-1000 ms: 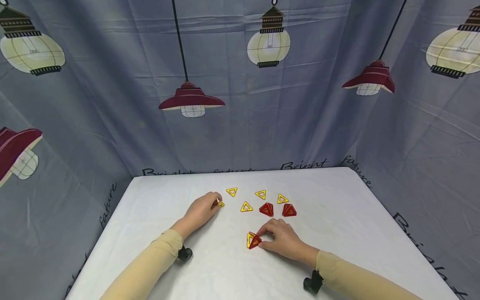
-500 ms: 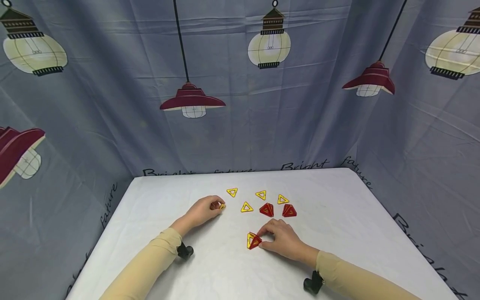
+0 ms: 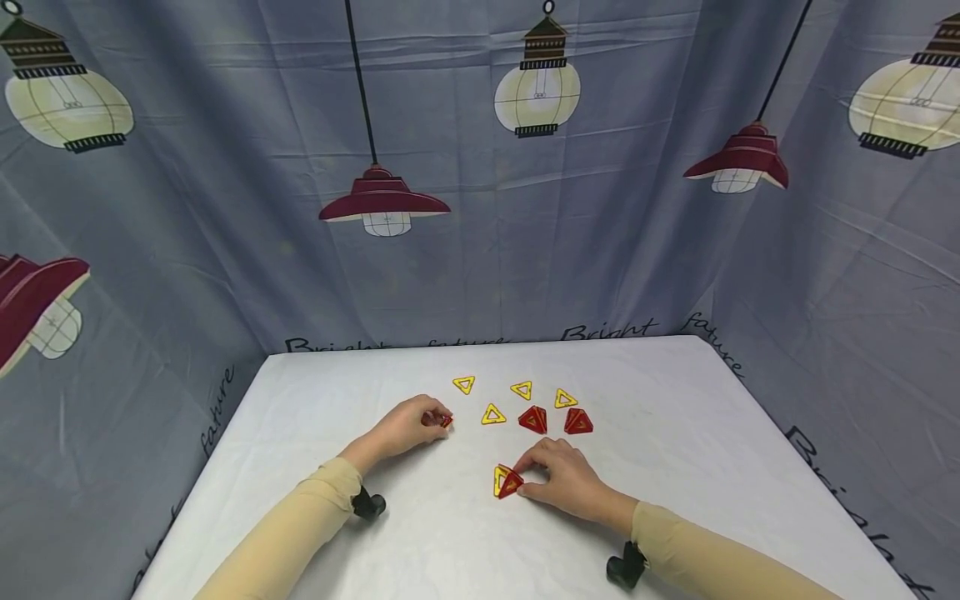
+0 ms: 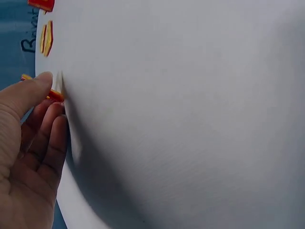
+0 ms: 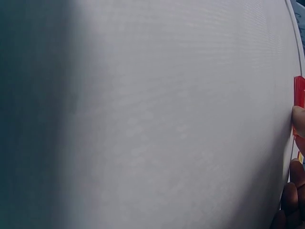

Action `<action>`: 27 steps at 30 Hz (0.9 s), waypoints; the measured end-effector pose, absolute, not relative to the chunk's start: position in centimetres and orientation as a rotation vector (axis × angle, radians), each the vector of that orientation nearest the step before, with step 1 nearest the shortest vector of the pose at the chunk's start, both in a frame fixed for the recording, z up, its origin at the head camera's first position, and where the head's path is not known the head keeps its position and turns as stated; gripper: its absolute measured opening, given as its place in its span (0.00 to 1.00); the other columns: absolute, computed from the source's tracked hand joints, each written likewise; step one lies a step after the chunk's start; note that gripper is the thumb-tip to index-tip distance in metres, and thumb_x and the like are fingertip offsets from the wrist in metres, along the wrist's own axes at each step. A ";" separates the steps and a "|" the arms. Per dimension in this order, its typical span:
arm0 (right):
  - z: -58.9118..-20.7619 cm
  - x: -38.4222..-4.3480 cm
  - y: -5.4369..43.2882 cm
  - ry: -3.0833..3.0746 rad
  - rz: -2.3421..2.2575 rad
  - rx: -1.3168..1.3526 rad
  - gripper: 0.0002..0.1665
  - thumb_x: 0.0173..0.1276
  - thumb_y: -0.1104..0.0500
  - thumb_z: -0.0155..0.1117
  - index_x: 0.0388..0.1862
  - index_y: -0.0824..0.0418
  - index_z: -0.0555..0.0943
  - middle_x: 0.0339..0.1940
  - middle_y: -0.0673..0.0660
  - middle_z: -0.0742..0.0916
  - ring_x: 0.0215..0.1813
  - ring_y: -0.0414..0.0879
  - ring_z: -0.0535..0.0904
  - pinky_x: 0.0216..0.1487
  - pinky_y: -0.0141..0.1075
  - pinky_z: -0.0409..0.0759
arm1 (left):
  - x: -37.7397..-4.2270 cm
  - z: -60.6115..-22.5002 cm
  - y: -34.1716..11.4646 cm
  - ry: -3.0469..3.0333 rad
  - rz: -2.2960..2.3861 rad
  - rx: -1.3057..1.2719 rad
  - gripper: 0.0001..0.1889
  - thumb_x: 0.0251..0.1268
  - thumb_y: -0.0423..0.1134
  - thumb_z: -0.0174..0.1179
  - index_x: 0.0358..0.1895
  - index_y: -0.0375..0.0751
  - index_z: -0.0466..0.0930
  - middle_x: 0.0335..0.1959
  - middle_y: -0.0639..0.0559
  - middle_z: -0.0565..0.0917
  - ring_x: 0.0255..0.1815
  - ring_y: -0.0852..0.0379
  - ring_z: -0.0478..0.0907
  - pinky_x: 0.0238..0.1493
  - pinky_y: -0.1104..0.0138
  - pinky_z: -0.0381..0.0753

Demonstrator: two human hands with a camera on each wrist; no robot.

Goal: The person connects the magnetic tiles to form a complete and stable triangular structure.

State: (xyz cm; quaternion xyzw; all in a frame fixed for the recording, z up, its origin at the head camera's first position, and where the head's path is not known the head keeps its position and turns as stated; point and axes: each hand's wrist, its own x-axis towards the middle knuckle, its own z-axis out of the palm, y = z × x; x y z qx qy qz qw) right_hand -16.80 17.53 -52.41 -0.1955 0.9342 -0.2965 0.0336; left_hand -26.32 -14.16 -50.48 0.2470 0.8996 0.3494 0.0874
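Observation:
Between thumb and fingers my left hand [image 3: 405,427] pinches a small triangular tile [image 3: 447,422], its red side partly showing in the head view. The left wrist view shows the tile's yellow-orange edge [image 4: 56,96] under the thumb; fingers cover the rest. Nearer the front, my right hand [image 3: 561,479] pinches the right side of a red-and-yellow triangular piece [image 3: 511,483] that appears to rest on the table. Only a red part [image 5: 299,90] of what it holds enters the right wrist view, beside the thumb at the right edge.
Several yellow triangle frames [image 3: 492,414] lie spread behind the hands on the white table [image 3: 637,375]. Two red pyramid-like pieces [image 3: 533,420] [image 3: 578,422] sit behind the right hand. A grey curtain [image 3: 480,283] printed with lamps surrounds the table's back and sides.
The left hand has come slightly nearer and turned its tile, which showed yellow before and now shows red. The right hand and its piece stay put.

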 end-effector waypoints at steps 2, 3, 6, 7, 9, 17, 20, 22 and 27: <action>-52.4 -16.8 17.5 2.872 -0.913 -0.600 0.14 0.60 0.48 0.80 0.42 0.38 0.85 0.41 0.37 0.80 0.48 0.39 0.72 0.54 0.48 0.71 | -25.9 -50.7 -14.1 2.704 1.018 0.799 0.07 0.66 0.38 0.71 0.45 0.48 0.86 0.44 0.58 0.80 0.39 0.60 0.75 0.42 0.64 0.76; -52.3 -16.8 17.5 2.871 -0.913 -0.597 0.14 0.59 0.48 0.80 0.42 0.38 0.85 0.41 0.37 0.80 0.48 0.39 0.72 0.54 0.48 0.71 | -25.7 -50.7 -14.0 2.716 1.003 0.823 0.06 0.66 0.38 0.71 0.43 0.49 0.86 0.44 0.59 0.80 0.39 0.61 0.75 0.42 0.65 0.76; -52.2 -16.9 17.5 2.874 -0.905 -0.591 0.14 0.59 0.47 0.80 0.42 0.38 0.85 0.41 0.37 0.79 0.48 0.39 0.71 0.54 0.48 0.71 | -25.3 -50.7 -13.8 2.748 0.947 0.900 0.06 0.67 0.39 0.70 0.44 0.48 0.86 0.45 0.58 0.81 0.37 0.62 0.74 0.40 0.65 0.75; -52.3 -16.9 17.6 2.875 -0.910 -0.595 0.14 0.59 0.47 0.80 0.42 0.39 0.85 0.41 0.37 0.79 0.48 0.39 0.71 0.54 0.48 0.71 | -25.3 -50.7 -13.7 2.761 0.913 0.918 0.08 0.67 0.39 0.70 0.47 0.48 0.87 0.46 0.58 0.81 0.38 0.63 0.74 0.41 0.66 0.75; -52.3 -17.0 17.6 2.880 -0.911 -0.596 0.14 0.59 0.47 0.80 0.42 0.38 0.85 0.41 0.36 0.79 0.48 0.39 0.71 0.54 0.48 0.71 | -25.3 -50.6 -13.6 2.769 0.846 0.948 0.15 0.68 0.41 0.69 0.56 0.46 0.86 0.51 0.56 0.81 0.39 0.62 0.74 0.43 0.65 0.75; -52.3 -16.8 17.6 2.880 -0.919 -0.617 0.14 0.59 0.46 0.80 0.43 0.38 0.85 0.41 0.36 0.79 0.48 0.39 0.72 0.52 0.46 0.71 | -25.4 -49.8 -13.3 2.770 0.551 1.131 0.19 0.72 0.42 0.66 0.62 0.42 0.84 0.55 0.50 0.79 0.50 0.56 0.77 0.55 0.58 0.77; -52.3 -16.7 17.6 2.882 -0.916 -0.606 0.14 0.59 0.47 0.80 0.43 0.38 0.85 0.41 0.36 0.79 0.48 0.39 0.72 0.53 0.47 0.70 | -25.5 -49.6 -13.2 2.792 0.440 1.179 0.18 0.72 0.42 0.66 0.61 0.43 0.85 0.51 0.52 0.79 0.45 0.59 0.75 0.51 0.62 0.77; -52.4 -16.8 17.6 2.885 -0.913 -0.598 0.14 0.59 0.47 0.80 0.42 0.38 0.85 0.41 0.36 0.79 0.48 0.39 0.72 0.54 0.47 0.70 | -25.5 -49.5 -13.1 2.805 0.372 1.210 0.17 0.70 0.43 0.67 0.59 0.44 0.86 0.48 0.53 0.79 0.41 0.61 0.74 0.47 0.65 0.77; -52.5 -16.9 17.6 2.885 -0.913 -0.592 0.14 0.59 0.47 0.81 0.42 0.38 0.85 0.41 0.36 0.79 0.48 0.39 0.72 0.54 0.47 0.70 | -25.4 -49.1 -12.9 2.830 0.324 1.248 0.12 0.65 0.40 0.70 0.50 0.44 0.89 0.42 0.55 0.78 0.35 0.62 0.72 0.41 0.67 0.77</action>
